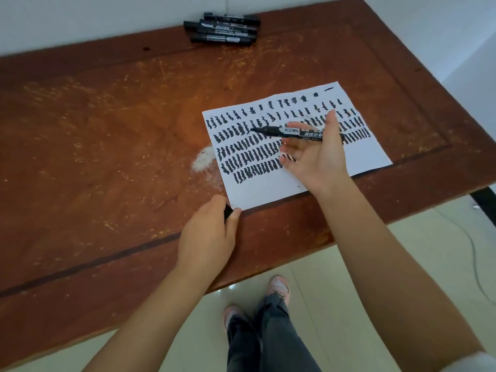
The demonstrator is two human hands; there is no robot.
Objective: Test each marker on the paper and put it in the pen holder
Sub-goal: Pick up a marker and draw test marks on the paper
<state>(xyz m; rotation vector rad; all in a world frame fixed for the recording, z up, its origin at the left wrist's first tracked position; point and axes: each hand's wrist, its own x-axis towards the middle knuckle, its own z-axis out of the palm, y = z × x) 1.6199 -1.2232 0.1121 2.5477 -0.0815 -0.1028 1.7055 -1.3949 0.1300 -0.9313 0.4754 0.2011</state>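
Observation:
A white paper (373, 157) covered in rows of black squiggles lies on the right part of the wooden table (107, 130). My right hand (316, 154) hovers over it, palm up, with an uncapped black marker (292, 132) resting across the fingers and its tip pointing left. My left hand (206, 234) rests at the paper's near left corner, closed around a small black cap (228, 211). Several capped black markers (222, 29) lie in a pile at the table's far edge. No pen holder is in view.
A white scuffed patch (202, 161) marks the table just left of the paper. The table's near edge runs diagonally below my hands, with tiled floor (349, 264), my legs and a cable (472, 251) beyond it. A white wall stands behind the table.

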